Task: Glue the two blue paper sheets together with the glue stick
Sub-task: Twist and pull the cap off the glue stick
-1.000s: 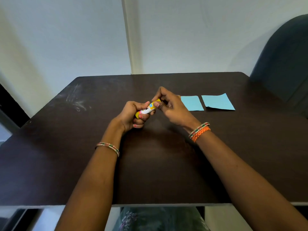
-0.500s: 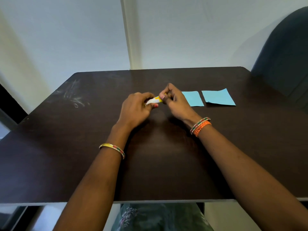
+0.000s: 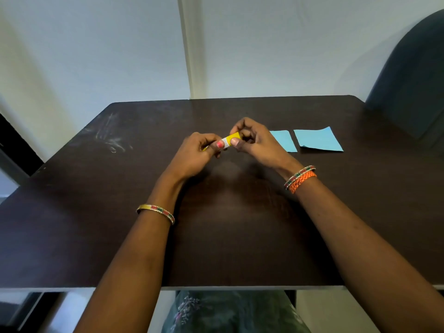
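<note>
Glue stick (image 3: 231, 140) between both grips (level).

You are seated at a plain indoor room, likely an office or study corner: a dark wood-grain table (image 3: 240, 236) set against bare pale walls (image 3: 288, 44), with a dark upholstered chair (image 3: 413, 75) standing at its far right corner.

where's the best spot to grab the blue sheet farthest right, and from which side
Take the right blue sheet at its far right corner, coming from the right. That corner looks slightly lifted off the table, and nothing lies on that side; the other sheet sits close on its left.
</note>
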